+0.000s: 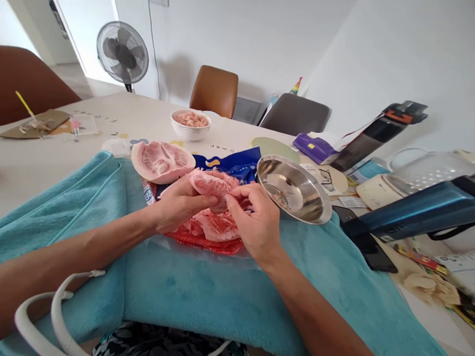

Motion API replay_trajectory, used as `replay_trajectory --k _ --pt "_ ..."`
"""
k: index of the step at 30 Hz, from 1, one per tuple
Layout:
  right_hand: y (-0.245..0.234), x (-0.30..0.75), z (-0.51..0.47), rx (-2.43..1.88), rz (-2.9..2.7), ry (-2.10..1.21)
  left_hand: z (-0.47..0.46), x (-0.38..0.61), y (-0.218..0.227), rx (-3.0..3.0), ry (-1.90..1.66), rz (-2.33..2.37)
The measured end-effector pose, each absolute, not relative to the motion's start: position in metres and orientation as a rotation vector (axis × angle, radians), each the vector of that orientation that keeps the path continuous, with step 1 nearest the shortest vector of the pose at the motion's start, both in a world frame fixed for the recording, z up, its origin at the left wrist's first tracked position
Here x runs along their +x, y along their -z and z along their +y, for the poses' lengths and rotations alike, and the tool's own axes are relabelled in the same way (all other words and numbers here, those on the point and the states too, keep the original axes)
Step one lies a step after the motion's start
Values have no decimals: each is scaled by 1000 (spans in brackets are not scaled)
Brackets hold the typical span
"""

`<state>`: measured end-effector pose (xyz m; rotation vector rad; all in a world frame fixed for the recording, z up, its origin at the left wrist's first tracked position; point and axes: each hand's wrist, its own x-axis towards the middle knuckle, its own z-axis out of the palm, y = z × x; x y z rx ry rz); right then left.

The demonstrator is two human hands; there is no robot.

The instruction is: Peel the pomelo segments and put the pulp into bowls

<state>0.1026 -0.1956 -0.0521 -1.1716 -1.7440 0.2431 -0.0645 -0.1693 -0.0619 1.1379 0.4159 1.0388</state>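
My left hand point(178, 203) is closed around a pink pomelo segment point(211, 183), holding it up over a plastic bag. With thumb and forefinger, my right hand point(256, 219) pinches the segment's lower right edge; the exact bit between the fingertips is too small to make out. Under both hands, torn pomelo membrane point(218, 226) lies piled on the red and blue bag point(242, 164). A hollow half pomelo rind point(163, 159) sits just behind my left hand. To the right of my right hand, a steel bowl point(297, 183) holds a few small bits.
A white bowl point(191, 128) of pomelo flesh stands farther back. A teal towel point(211, 293) covers the near table edge. Bottles, including a blue one point(426, 208), a phone point(368, 240) and papers crowd the right side. White cables point(61, 314) hang at lower left.
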Motion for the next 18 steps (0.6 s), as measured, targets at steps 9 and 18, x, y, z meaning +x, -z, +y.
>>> replay_trajectory --k 9,18 --pt "55 100 -195 -1206 -1802 -182 -171 -64 65 1246 -1007 501" --pt "46 112 -192 -1088 -1695 -578 -169 -69 56 893 -976 401"
